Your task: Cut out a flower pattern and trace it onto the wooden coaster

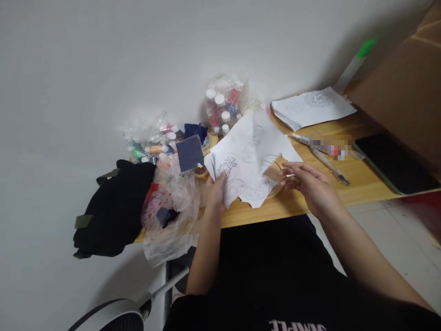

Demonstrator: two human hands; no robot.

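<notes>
White paper sheets (237,142) with line drawings lie over one another at the middle of the wooden table (241,220). My left hand (216,191) grips their left lower edge, thumb on top. Off the right side of the sheets is my right hand (308,184), its fingers slightly bent and apart, with nothing in it. Part of a round wooden hoop (274,191) shows beneath the papers. A dark blue square (190,153) sits just left of the sheets.
Bags of small bottles (223,103) stand by the wall. Pens (329,164), a phone (396,162), another drawn sheet (313,108) and a cardboard box (399,87) are right. Left are a black cloth item (113,211) and plastic bags (172,197); a fan (113,315) stands below.
</notes>
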